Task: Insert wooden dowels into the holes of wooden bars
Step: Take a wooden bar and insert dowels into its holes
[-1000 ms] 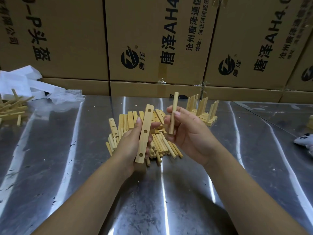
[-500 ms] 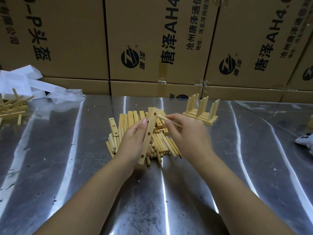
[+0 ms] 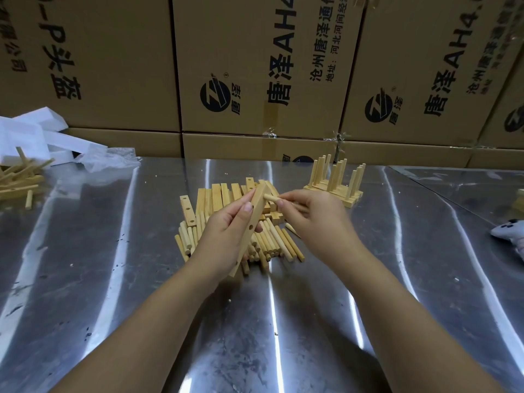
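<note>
My left hand [image 3: 226, 234] grips a wooden bar [image 3: 251, 229] with holes along one side, tilted with its top end away from me. My right hand [image 3: 309, 215] pinches a wooden dowel [image 3: 270, 197] whose tip touches the bar at its upper end. Whether the tip sits in a hole is hidden by the bar's edge. Beneath my hands lies a pile of loose dowels [image 3: 273, 243] and a row of bars [image 3: 215, 198].
Finished bars with upright dowels [image 3: 336, 180] stand at the back right. More wooden pieces [image 3: 17, 180] and white foam [image 3: 28, 134] lie at the far left. Cardboard boxes [image 3: 255, 66] wall off the back of the metal table [image 3: 113, 279]. A small toy [image 3: 513, 236] sits at the right edge.
My right hand turned the dowel from upright to sideways and brought its tip against the bar's upper end. My left hand tilted the bar edge-on.
</note>
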